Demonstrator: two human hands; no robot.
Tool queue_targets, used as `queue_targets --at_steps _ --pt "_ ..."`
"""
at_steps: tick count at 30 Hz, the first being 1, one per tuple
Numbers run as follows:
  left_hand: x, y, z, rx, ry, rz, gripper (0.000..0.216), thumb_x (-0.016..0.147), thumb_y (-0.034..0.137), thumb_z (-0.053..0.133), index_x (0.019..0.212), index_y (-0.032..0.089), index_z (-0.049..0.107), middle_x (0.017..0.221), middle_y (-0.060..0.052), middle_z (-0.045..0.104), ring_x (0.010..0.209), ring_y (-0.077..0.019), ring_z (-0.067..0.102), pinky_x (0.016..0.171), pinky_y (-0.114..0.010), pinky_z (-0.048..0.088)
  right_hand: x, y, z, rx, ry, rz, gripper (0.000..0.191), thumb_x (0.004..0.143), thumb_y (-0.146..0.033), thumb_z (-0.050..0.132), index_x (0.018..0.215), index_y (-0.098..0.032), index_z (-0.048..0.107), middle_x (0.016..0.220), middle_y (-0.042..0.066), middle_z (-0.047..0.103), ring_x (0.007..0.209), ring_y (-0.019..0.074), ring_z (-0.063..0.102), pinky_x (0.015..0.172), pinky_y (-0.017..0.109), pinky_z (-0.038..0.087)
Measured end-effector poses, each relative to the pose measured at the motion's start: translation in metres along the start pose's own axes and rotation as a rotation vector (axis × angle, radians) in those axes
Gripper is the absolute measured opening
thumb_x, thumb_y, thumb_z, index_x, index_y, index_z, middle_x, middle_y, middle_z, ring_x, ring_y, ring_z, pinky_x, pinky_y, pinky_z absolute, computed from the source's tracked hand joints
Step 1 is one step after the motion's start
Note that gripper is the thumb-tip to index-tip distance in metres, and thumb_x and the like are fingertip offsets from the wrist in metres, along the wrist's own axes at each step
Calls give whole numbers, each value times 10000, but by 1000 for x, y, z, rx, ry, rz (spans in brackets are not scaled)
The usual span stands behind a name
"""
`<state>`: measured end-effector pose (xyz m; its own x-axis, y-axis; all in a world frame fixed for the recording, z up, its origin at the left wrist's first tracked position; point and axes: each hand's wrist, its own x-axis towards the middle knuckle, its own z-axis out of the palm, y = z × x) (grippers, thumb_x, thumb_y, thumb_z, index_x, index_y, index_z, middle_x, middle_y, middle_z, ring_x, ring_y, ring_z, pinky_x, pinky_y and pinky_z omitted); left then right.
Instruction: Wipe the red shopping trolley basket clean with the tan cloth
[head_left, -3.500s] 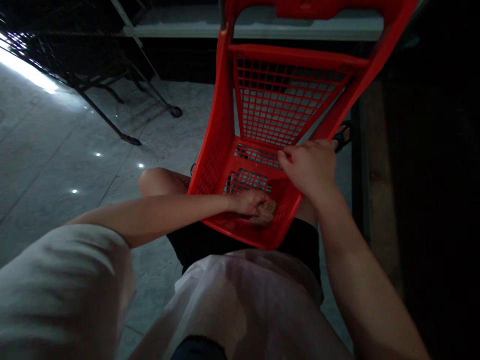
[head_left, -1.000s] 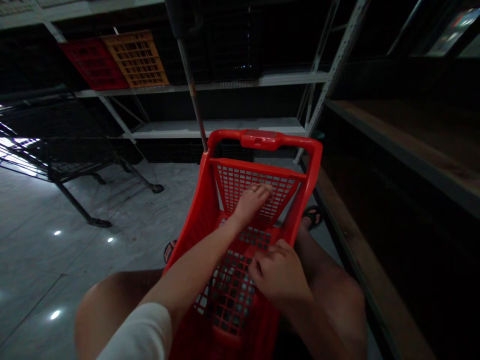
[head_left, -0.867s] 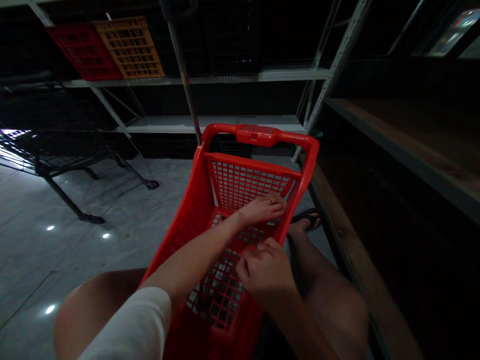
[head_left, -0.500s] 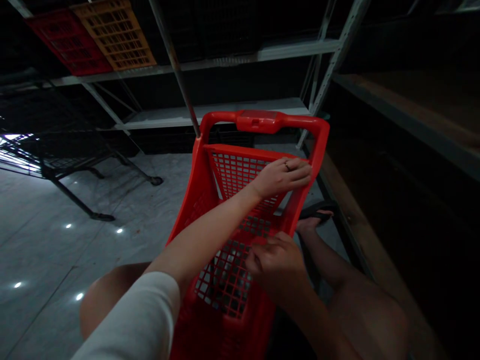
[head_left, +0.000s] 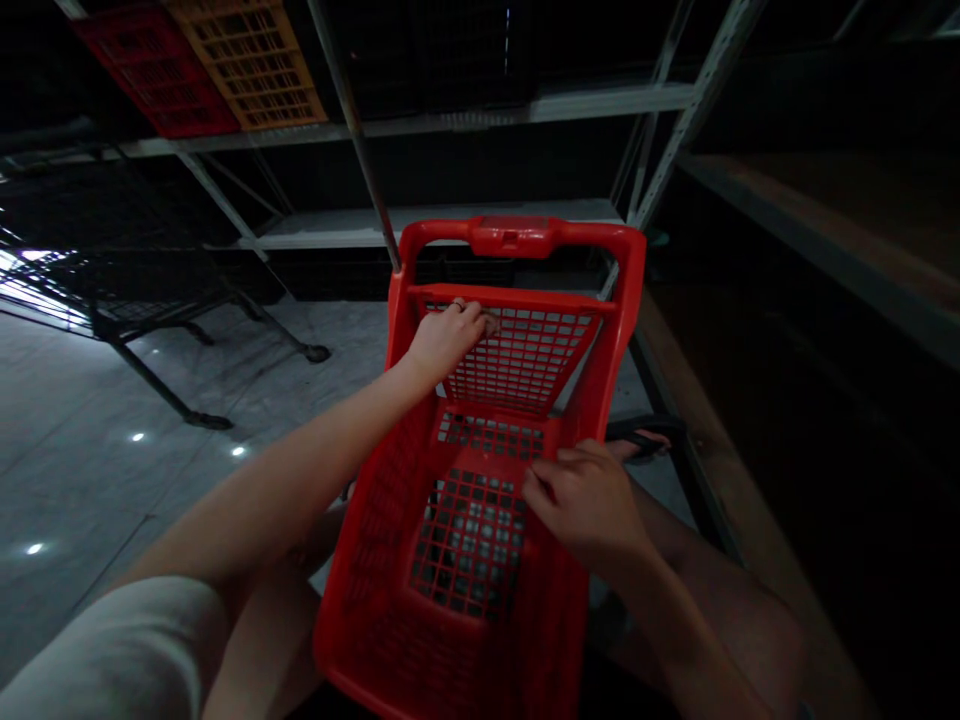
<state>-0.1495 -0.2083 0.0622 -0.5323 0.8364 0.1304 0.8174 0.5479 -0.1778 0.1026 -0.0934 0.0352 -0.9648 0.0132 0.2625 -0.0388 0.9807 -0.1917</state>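
Observation:
A red plastic shopping basket (head_left: 450,640) with grid walls and a raised handle stands tilted between my knees. My left hand (head_left: 450,340), with a ring on one finger, is against the upper left of its inner grid panel (head_left: 532,350). The fingers there are bent and closed; a small greyish patch shows by the fingertips, too dim to name. Over the basket's right side wall, my right hand (head_left: 589,500) is closed on the rim, its thumb and fingertips on the inner side.
A metal rack (head_left: 585,105) stands behind, with a yellow crate (head_left: 251,65) and a red crate (head_left: 161,70) on it. A dark wire cart (head_left: 142,290) is at the left. Along the right runs a wooden shelf edge (head_left: 825,240). A metal pole (head_left: 367,160) rises behind the basket.
My left hand has moved left, from the basket's upper right corner to the upper left of the grid panel. My right hand stays on the right rim, slightly shifted to the right.

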Motion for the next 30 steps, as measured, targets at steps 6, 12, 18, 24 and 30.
queue_targets --at_steps 6,12,18,24,30 --pt "-15 2 26 -119 -163 -100 153 932 135 589 1025 135 710 1029 -112 712 911 -220 683 729 -281 522 10 -6 -9 -10 -129 48 311 967 -227 558 763 -215 792 747 53 781 729 182 667 799 346 377" --pt "-34 5 -8 -408 -29 3 270 876 117 590 1127 191 660 1143 -58 724 1053 -194 691 899 -290 532 14 -12 -12 86 -145 103 366 1028 -304 471 1273 -188 718 1213 131 773 1016 254 725 935 399 478" --pt "-54 26 -38 -981 144 134 436 890 229 717 1270 204 505 1203 -77 724 1056 -191 727 894 -299 571 81 -8 12 670 353 293 679 1021 -480 463 1627 -232 283 1502 191 561 1315 264 601 988 423 553" --pt "-26 -37 -45 -589 263 62 411 1007 284 591 1398 175 526 1461 -155 641 1395 -262 596 1168 -441 483 148 57 -3 406 709 325 458 921 -285 539 1369 -206 595 1362 158 600 1264 267 606 1105 487 491" --pt "-2 -74 -12 -113 248 36 466 967 178 504 1406 55 601 1364 -165 704 1334 -290 623 1300 -464 293 156 91 2 -98 513 317 428 964 -213 452 1331 -82 627 1387 257 595 1335 385 525 1103 631 428"
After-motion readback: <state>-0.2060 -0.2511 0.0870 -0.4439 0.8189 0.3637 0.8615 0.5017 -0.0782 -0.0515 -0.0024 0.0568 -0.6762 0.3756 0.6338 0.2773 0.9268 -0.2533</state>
